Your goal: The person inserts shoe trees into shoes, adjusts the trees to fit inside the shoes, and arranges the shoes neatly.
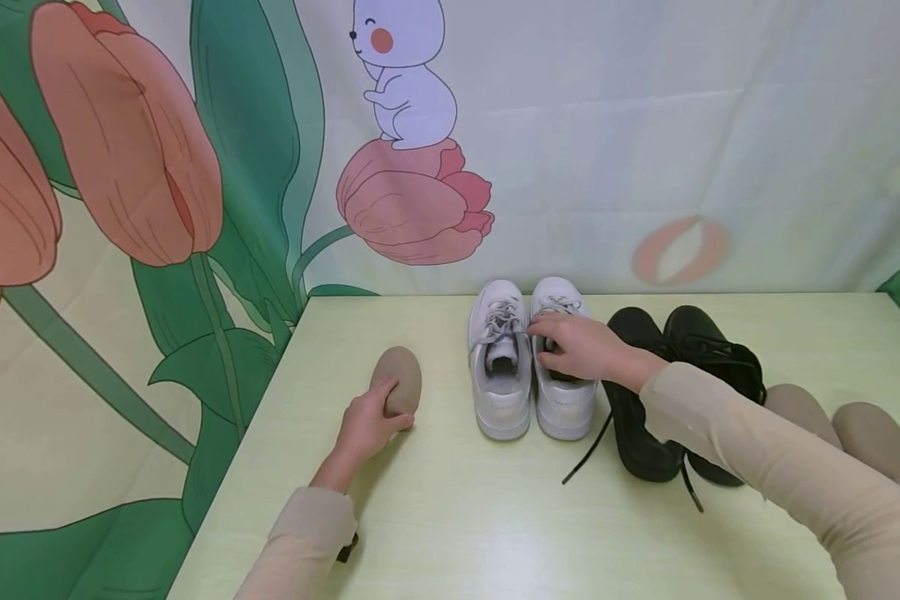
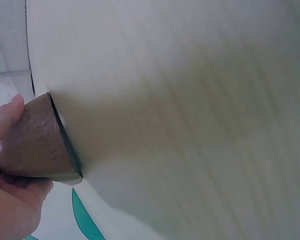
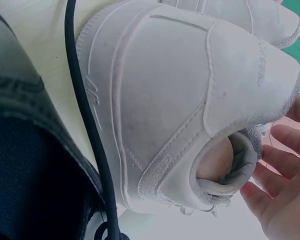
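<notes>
My left hand (image 1: 367, 423) grips a beige, rounded, slipper-like thing (image 1: 400, 375) at the table's left side, thumb on one side and fingers on the other. A dark edge runs along its end in the left wrist view. Two white lace-up sneakers stand side by side, toes toward the wall: a left one (image 1: 504, 412) and a right one (image 1: 565, 417). Over the right sneaker is my right hand (image 1: 581, 346), its fingers loosely spread at the shoe's opening. In the right wrist view those fingers (image 3: 282, 160) lie beside the collar and tongue, without a curled hold.
Black lace-up shoes (image 1: 637, 433) stand right of the sneakers, one lace (image 1: 588, 450) trailing on the table (image 1: 457, 533). Beyond them, partly under my right sleeve, are two beige rounded shoes (image 1: 873, 437). A printed tulip cloth (image 1: 607, 125) hangs behind the table.
</notes>
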